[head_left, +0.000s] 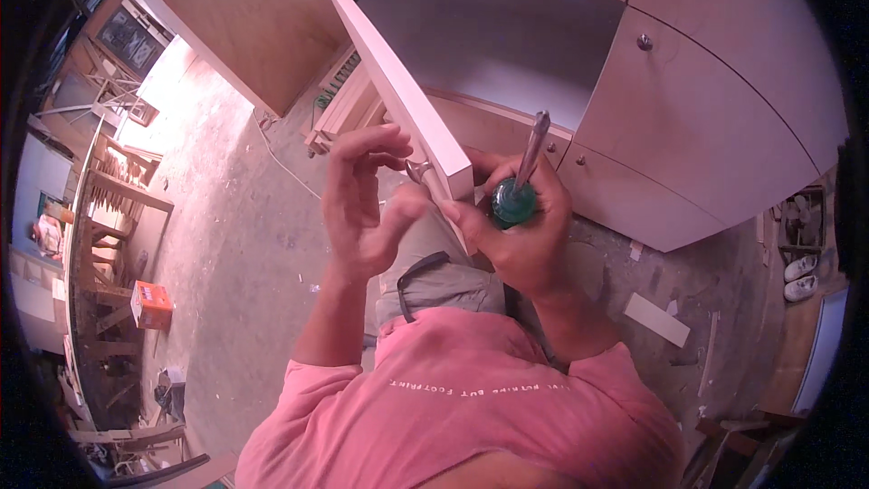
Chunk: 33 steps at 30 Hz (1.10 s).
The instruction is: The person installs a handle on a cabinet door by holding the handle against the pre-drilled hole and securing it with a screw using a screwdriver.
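Note:
A cabinet door [398, 72] stands swung open, its pale edge facing up at me. On its left face sits a small metal knob [418, 170]. My left hand [362, 208] is beside that knob, thumb and fingers curved but apart, with nothing visibly gripped. My right hand [543, 235] holds a screwdriver [514, 202] by its green handle, the metal shaft pointing up and away. The same hand's thumb rests at the door's near corner, and some of its fingers are hidden behind the door.
The cabinet [706, 81] has other closed doors with round knobs at right. A wooden panel [235, 18] rises at far left. Timber strips [348, 113] lie beyond the door. An orange box [151, 305] sits on the left floor, an offcut board [656, 320] on the right.

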Motion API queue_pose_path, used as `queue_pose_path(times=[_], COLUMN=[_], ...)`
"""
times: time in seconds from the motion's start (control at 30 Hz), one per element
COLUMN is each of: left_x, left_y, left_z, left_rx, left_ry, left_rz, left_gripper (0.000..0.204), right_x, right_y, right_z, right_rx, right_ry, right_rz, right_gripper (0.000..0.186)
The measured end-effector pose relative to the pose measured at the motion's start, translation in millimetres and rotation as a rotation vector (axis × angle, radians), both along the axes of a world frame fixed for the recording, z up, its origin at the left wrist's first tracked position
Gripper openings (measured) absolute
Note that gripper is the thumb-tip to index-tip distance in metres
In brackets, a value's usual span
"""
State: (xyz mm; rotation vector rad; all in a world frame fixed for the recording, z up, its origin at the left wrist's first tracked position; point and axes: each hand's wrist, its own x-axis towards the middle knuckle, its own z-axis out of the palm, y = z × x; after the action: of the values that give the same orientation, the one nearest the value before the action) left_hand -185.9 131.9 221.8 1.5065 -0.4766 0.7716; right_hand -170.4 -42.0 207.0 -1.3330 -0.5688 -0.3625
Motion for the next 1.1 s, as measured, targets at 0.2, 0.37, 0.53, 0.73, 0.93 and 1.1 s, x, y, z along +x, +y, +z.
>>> queue_pose_path(times=[0.2, 0.37, 0.53, 0.73, 0.93, 1.1], left_x=[1.0, -1.8, -10.1, -1.9, -12.5, -14.3], left_y=[4.1, -3.9, 4.1, 11.1, 5.3, 12.6], left_z=[2.7, 0.1, 2.5, 10.0, 3.7, 2.9], left_rx=[0.299, -0.018, 0.165, 0.558, 0.135, 0.401], left_ry=[-0.022, -0.067, 0.106, -0.247, 0.116, 0.032], left_rz=[0.072, 0.007, 0.092, 0.273, 0.065, 0.185], left_gripper=[0.03, 0.029, 0.03, 0.03, 0.029, 0.03], right_x=[-1.8, -2.5, -5.2, -10.4, -9.9, -14.0], right_y=[-1.5, -3.3, -1.7, 0.1, 2.3, 5.7], right_z=[0.5, 3.3, 9.3, 13.7, 13.0, 12.4], right_rx=[-0.005, -0.065, -0.046, 0.011, -0.061, -0.008], right_ry=[0.033, 0.059, -0.021, 0.059, -0.055, 0.015], right_rz=[-0.013, -0.005, -0.017, 0.046, -0.031, 0.007], right_gripper=[0.038, 0.037, 0.033, 0.033, 0.033, 0.034])
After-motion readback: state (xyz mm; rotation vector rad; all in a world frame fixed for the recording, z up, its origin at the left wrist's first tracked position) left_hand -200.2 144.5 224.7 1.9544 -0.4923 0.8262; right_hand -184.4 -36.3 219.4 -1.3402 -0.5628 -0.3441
